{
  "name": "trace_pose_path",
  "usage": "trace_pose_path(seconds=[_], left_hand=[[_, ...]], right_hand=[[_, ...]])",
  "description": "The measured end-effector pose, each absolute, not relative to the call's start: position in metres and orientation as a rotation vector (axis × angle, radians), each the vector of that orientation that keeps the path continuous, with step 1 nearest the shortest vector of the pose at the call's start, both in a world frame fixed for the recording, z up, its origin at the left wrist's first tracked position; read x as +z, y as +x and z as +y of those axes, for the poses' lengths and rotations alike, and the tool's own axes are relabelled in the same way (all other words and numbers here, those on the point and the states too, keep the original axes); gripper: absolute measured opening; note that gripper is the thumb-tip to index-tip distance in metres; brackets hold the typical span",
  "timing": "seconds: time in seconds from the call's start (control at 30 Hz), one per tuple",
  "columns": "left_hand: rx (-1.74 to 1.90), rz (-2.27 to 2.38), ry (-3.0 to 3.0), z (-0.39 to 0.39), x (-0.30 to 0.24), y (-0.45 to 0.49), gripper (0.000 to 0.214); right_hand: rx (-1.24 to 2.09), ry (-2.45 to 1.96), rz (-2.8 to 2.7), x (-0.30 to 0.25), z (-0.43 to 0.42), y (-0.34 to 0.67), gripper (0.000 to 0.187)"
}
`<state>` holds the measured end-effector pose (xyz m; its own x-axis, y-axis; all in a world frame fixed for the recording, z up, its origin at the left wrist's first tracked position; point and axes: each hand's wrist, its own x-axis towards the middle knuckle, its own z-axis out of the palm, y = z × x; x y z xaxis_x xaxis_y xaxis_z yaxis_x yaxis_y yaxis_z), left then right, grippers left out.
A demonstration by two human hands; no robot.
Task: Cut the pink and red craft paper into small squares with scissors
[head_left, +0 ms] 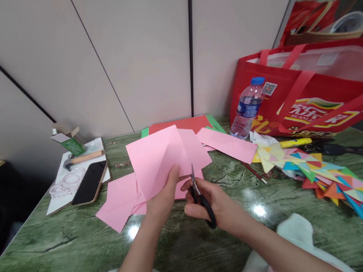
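Note:
My left hand (165,195) grips a sheet of pink paper (157,157) by its lower right part, thumb on top, holding it above the table. The sheet is creased or bent toward its right side. In my right hand (220,203) is a pair of scissors (206,209) with black handles, its blades pointing up beside the sheet's lower right edge. The blades look nearly closed; whether they touch the paper I cannot tell. Pink pieces (119,200) lie on the table to the left, and a pink strip (228,142) lies to the right.
Left stand a phone (91,182), a hammer (84,158) and a small green box (70,142). Red and green sheets (215,123) lie behind. Right are a water bottle (248,107), a red bag (297,87), a yellow marker (295,142) and a colourful folded-paper piece (331,177).

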<state>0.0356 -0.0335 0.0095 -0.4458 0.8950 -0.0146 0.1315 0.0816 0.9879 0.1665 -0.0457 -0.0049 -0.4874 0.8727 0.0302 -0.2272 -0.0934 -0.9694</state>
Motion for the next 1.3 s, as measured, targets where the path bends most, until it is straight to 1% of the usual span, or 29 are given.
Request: trace_pose_path(seconds=[0.4, 0.67, 0.87, 1.3], left_hand=[[1.389, 1.802, 1.111, -0.0358, 0.0112, 0.0360, 0.049], [1.436, 1.773, 1.154, -0.0353, 0.0075, 0.0364, 0.045], [1.449, 1.798, 1.102, -0.0353, 0.0073, 0.0373, 0.047], [1.474, 1.692, 1.115, -0.0364, 0.0102, 0.0391, 0.042]], right_hand=[[1.708, -0.796, -1.375, -0.0070, -0.0435, 0.1665, 0.045], [1.698, -0.800, -1.388, -0.0072, -0.0438, 0.1663, 0.042], [1.671, -0.817, -1.415, -0.0062, -0.0441, 0.1667, 0.040], [1.618, -0.847, -1.420, -0.0049, -0.0444, 0.1651, 0.037]])
